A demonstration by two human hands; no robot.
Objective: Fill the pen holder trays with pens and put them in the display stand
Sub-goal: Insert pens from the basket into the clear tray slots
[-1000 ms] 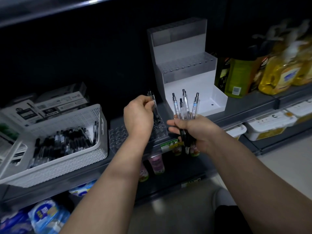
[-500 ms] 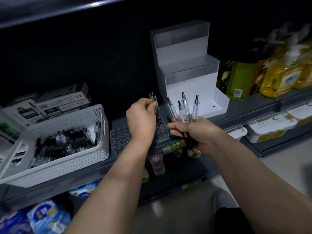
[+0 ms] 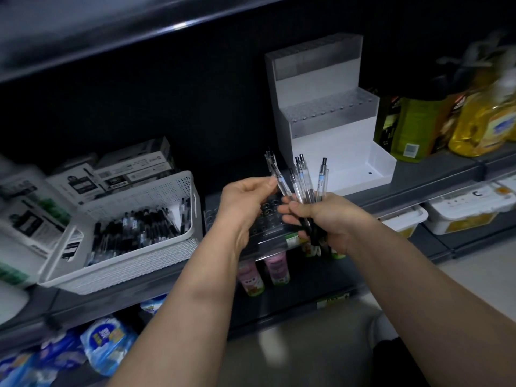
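The left grip (image 3: 245, 202) is clamped on a single clear pen (image 3: 272, 166), pinched between thumb and forefinger partway down its barrel. The pen tilts with its clicker end up and to the left, and its lower end runs down to the fingertips of the right grip (image 3: 329, 219). Whether it is free of that hand I cannot tell. The right grip is curled round a bundle of pens (image 3: 303, 180) that fans upward, clicker ends up, dark ends poking out below the fist. Directly beneath both hands, and partly hidden by them, a clear pen holder tray (image 3: 269, 219) with rows of round holes lies on the shelf (image 3: 418, 188). Behind and to the right stands the white stepped display stand (image 3: 335, 146), its bottom step bare. Left of the tray sits a white perforated basket (image 3: 125, 263) of loose pens (image 3: 139, 224), with printed boxes (image 3: 131, 169) behind it. Yellow bottles (image 3: 480, 127) stand at far right.
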